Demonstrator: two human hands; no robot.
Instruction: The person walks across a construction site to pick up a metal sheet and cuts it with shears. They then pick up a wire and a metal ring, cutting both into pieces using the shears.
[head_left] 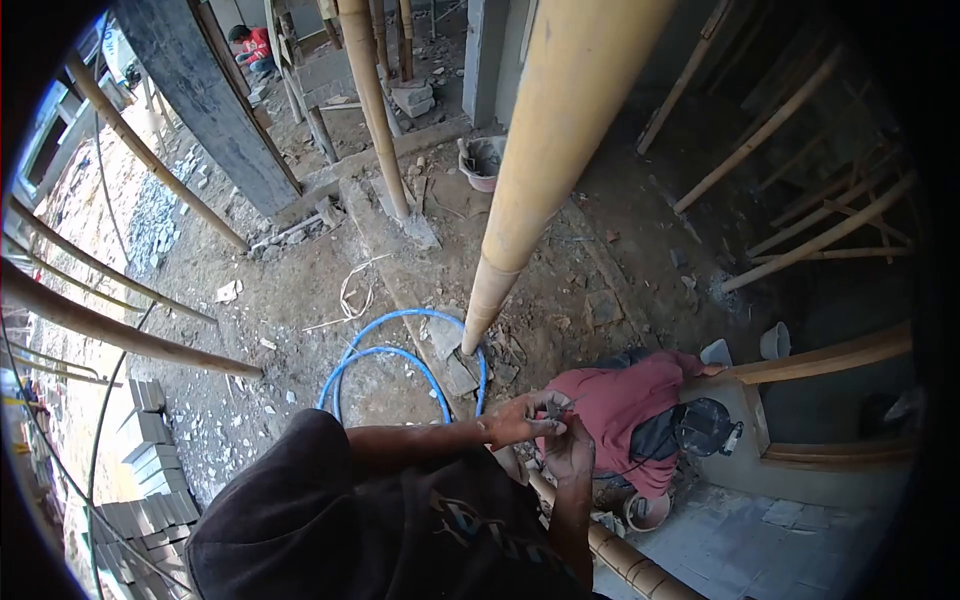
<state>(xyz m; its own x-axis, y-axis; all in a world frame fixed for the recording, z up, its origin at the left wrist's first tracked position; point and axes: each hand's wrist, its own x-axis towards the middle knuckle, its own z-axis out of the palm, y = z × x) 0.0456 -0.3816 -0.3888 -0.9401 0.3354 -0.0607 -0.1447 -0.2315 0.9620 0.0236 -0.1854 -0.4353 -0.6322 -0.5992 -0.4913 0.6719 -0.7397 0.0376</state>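
My left hand (518, 420) reaches across from the left, its fingers bent and pinched around a small dark thing (556, 409). Close against it is my right hand (570, 452), palm turned up and fingers curled toward the same spot. The small thing lies between the fingertips of both hands; its kind is too small to make out. Below the hands is the front of my dark shirt (400, 530). Just beyond them, a co-worker in a red shirt (625, 405) and dark cap bends over near a window frame.
A thick bamboo pole (540, 150) rises ahead, with a blue hose (350, 355) looped at its foot. Another bamboo pole (625, 565) passes under my right arm. Buckets (648, 512), stacked blocks (155, 450) and rubble surround me. Another person (255, 48) crouches far off.
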